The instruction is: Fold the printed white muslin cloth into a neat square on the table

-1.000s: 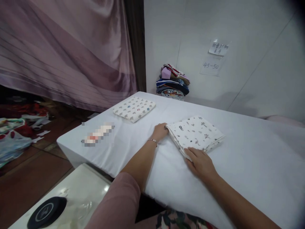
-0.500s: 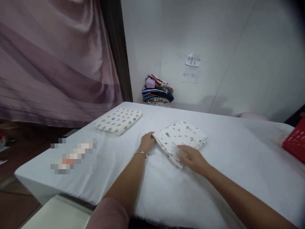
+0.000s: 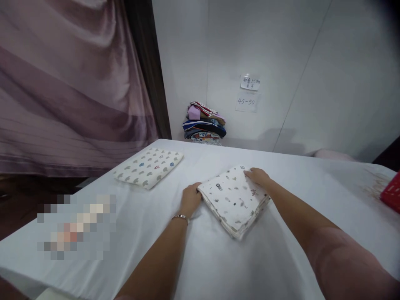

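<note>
Left grip (image 3: 191, 200) — folded cloth (image 3: 231, 201) to its right, corner seemingly pinched.

White-covered table (image 3: 140, 254), folded cloth (image 3: 231, 200) on it — white, small scattered prints, one corner toward the wearer. Left hand (image 3: 190, 200) at its left corner, bracelet (image 3: 180, 217) on that wrist; right hand (image 3: 260, 177) on its far right edge. Firmness of either hold unclear. Second folded cloth (image 3: 149, 167), grey-patterned, lies apart to the left; nearer, a pixelated patch (image 3: 78, 227), contents unreadable. Beyond the table: fabric pile (image 3: 204, 125) by a pale wall (image 3: 281, 62), paper marked "45-50" (image 3: 246, 102). Pinkish curtain (image 3: 78, 83) far left — red object (image 3: 392, 193) at right edge.
</note>
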The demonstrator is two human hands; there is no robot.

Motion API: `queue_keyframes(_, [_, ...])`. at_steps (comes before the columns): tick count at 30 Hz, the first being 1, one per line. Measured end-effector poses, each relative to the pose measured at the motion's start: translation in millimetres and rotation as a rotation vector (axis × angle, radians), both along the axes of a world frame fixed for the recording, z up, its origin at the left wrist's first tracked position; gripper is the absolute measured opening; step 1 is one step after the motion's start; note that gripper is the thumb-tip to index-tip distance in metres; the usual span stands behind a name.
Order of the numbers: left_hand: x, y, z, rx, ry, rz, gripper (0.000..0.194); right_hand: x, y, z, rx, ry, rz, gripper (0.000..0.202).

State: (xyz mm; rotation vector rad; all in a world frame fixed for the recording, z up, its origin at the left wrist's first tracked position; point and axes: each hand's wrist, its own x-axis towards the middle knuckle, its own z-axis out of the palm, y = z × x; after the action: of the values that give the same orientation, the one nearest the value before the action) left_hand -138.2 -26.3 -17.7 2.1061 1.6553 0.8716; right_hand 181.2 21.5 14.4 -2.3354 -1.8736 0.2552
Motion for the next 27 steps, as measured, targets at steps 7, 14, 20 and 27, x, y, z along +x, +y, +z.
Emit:
queue_keyframes(7, [-0.5,5.3,-4.0,-0.024,-0.059,0.086,0.035,4.6,2.0,-20.0,-0.008,-0.037,-0.030,0.061])
queue_keyframes(14, [-3.5,9.2,-4.0,-0.073,-0.024,0.096,0.035,5.3,-3.5,-20.1,-0.046,-0.005,-0.062,0.061])
queue_keyframes(20, [-0.3,6.1,0.2,-0.054,0.018,0.065,0.037,8.1,10.9,-8.1,-0.101,0.032,-0.026,0.070])
queue_keyframes(27, [-1.2,5.5,-1.4,-0.056,-0.030,0.043,0.035,-7.5,44.1,-4.8,-0.071,0.045,-0.011,0.068])
